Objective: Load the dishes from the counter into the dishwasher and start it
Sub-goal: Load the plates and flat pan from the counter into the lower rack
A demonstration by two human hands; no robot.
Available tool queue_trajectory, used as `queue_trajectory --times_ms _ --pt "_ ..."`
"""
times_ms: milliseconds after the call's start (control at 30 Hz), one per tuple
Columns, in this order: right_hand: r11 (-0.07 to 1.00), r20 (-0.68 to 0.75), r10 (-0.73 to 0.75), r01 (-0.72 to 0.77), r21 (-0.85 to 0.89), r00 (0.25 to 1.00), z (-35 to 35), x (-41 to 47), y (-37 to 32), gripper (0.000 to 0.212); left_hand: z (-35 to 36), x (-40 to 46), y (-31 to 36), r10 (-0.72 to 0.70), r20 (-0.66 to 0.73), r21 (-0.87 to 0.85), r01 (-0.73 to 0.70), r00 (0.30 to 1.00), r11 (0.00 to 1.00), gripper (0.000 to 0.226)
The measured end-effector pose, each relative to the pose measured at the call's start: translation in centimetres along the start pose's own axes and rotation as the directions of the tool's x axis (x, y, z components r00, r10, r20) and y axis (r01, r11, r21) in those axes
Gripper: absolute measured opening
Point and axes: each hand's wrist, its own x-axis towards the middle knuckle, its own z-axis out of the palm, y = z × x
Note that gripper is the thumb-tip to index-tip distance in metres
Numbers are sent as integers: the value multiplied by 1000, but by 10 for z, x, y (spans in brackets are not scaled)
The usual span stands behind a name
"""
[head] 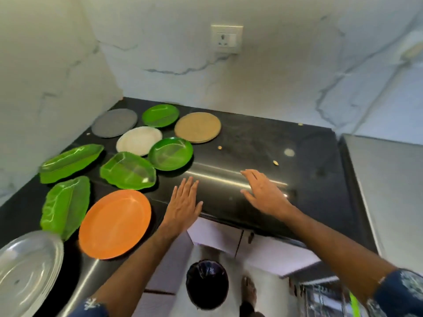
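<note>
Several plates lie on the black counter (251, 138). An orange plate (114, 224) sits near the front edge, just left of my left hand (184, 207). Behind it are leaf-shaped green dishes (128, 170), (71, 162), (65, 205), round green plates (170, 153), (160, 115), a white plate (138, 140), a grey plate (114, 122) and a tan plate (198, 126). A clear glass plate (27, 271) lies at the bottom left. My left hand hovers flat, fingers straight, empty. My right hand (263, 191) is spread over the bare counter, empty too.
Marble walls enclose the corner, with a wall socket (226, 39) at the back. A steel surface (389, 179) adjoins the counter on the right. Small crumbs (276, 163) dot the counter. Below are cabinet doors (217, 234), a black-lined bin (207, 282) and a dishwasher rack (325, 298) at bottom right.
</note>
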Motion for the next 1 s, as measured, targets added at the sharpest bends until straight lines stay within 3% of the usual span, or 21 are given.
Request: queue_trajectory --times_ms 167,300,533,733,833,1000 --pt "995 147 -82 73 63 986 28 110 0 56 16 27 -40 -141 0 56 141 990 988 74" --pt "997 216 -53 38 73 975 41 191 13 56 38 48 -52 -160 -2 57 159 987 986 71" --pt "961 177 -170 203 -186 969 65 289 36 49 55 49 -48 -202 -86 119 211 976 970 65" --pt "936 141 -268 293 -194 953 77 320 41 12 55 48 -47 -213 -75 131 221 974 966 66" --pt "892 143 -356 381 -242 923 68 325 40 6 55 49 -47 -209 -97 121 220 973 968 66" --pt "822 -74 -529 488 -294 846 30 320 47 9 58 49 -50 -186 -137 96 200 973 975 65"
